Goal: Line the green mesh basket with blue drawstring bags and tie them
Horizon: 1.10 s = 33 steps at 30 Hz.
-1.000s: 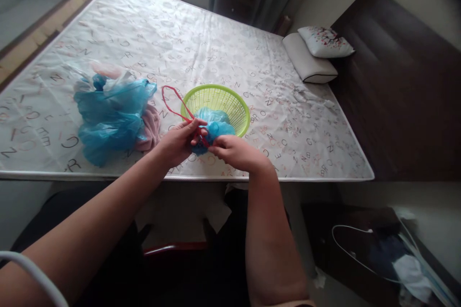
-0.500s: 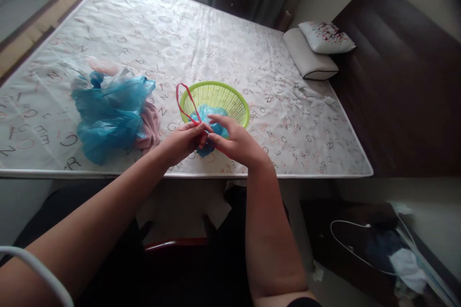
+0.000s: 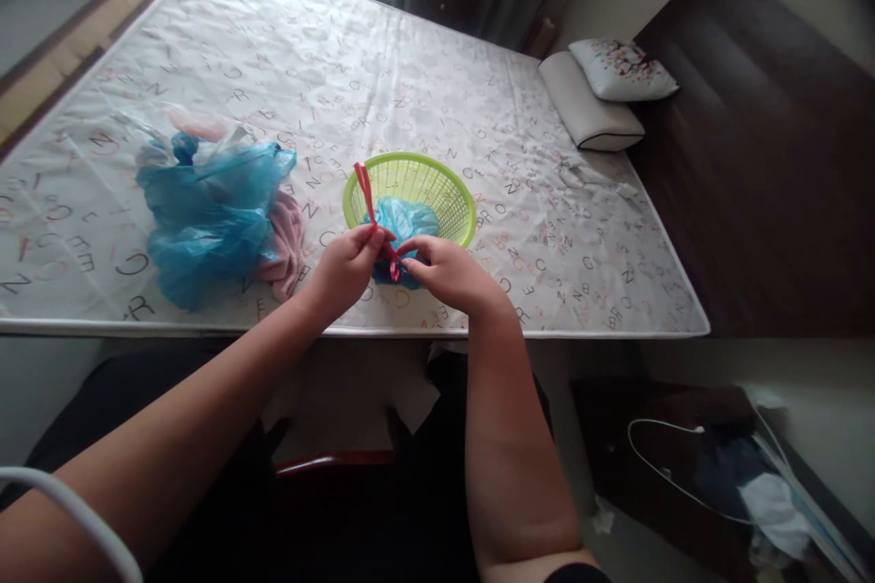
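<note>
A thin red strip [image 3: 365,187], looped at its upper end and perhaps a ribbon or a twisted plastic bag, runs between my two hands. My left hand [image 3: 347,262] pinches it near the middle, thumb pressed on the fingers. With thumb and index finger, my right hand [image 3: 441,271] grips its lower part, where a short bit hangs down. Just beyond my hands stands a lime-green plastic basket [image 3: 467,205] with slotted walls. Crumpled blue plastic bags [image 3: 410,217] lie in it, and more blue plastic shows under my fingers, partly hidden.
Left on the mattress [image 3: 307,64] lies a pile of blue plastic bags [image 3: 205,219] with a pink cloth [image 3: 283,241] beside it. Two pillows [image 3: 591,105] rest by the dark headboard [image 3: 752,146]. The mattress's front edge runs just below my hands.
The strip's wide loop has narrowed into a thin, upright double strand. My right fingers have closed in on its lower part, and the long tail under that hand is now a short hanging bit.
</note>
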Motion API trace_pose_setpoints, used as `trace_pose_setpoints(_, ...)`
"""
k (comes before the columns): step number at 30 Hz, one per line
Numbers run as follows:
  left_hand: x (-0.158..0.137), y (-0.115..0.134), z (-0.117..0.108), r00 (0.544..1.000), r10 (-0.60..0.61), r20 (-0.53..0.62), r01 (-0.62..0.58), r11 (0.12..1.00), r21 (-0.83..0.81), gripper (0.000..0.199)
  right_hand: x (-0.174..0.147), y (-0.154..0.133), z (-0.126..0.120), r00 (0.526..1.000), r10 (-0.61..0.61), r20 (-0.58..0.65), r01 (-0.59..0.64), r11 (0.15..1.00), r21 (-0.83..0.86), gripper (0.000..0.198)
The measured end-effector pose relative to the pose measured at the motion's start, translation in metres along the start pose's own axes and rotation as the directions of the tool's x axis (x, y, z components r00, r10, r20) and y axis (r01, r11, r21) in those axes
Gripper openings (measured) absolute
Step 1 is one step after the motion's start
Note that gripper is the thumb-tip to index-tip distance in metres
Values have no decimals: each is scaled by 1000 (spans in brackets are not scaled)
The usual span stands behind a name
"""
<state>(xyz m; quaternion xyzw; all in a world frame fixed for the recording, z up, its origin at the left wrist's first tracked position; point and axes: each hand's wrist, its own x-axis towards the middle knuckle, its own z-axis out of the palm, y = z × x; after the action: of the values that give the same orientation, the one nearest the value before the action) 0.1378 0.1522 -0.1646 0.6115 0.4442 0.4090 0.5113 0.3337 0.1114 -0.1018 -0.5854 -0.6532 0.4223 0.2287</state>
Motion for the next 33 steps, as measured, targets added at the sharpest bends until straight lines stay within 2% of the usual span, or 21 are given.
trace_pose_setpoints(4, -5, 8, 0, 991, 82, -104, -72, 992, 99, 37, 0, -2, 1, 1000, 14, 8, -14, 1000, 23, 23)
trace_pose_setpoints(7, -10, 13, 2, 976, 133, -175, -120, 989, 80, 35, 2, -1, 3, 1000, 6, 20, -7, 998, 68, 24)
trace_pose_setpoints(11, -18, 17, 7, 938, 257, -233, -262, 965, 11, 32, 6, 0, 10, 997, -23, 77, 14, 994, 109, 28)
trace_pose_setpoints(14, -21, 15, 8, 907, 360, -217, -372, 928, -17, 30, 7, -2, 13, 995, -20, 100, 7, 991, 136, 33)
trace_pose_setpoints(19, -22, 5, 7, 786, 584, -203, -591, 806, 33, 27, 7, -7, 11, 998, -55, 36, 44, 966, 254, 45)
trace_pose_setpoints(22, -22, 2, 4, 743, 652, -150, -650, 757, 68, 25, 8, -9, 12, 994, -108, 34, 86, 917, 390, 46)
trace_pose_setpoints(24, -23, 3, 2, 714, 692, -106, -687, 721, 87, 21, 10, -10, 15, 993, -113, -15, 105, 862, 496, 44)
trace_pose_setpoints(28, -23, 8, 0, 686, 728, -1, -720, 679, 145, 19, 16, -10, 25, 985, -13, -172, 115, 790, 602, 42)
trace_pose_setpoints(31, -25, 10, -1, 681, 730, 58, -727, 664, 173, 18, 18, -6, 28, 976, 19, -218, 108, 824, 556, 42)
trace_pose_setpoints(33, -25, 10, -1, 706, 706, 58, -704, 691, 164, 19, 17, -4, 24, 957, 29, -289, 119, 868, 482, 43)
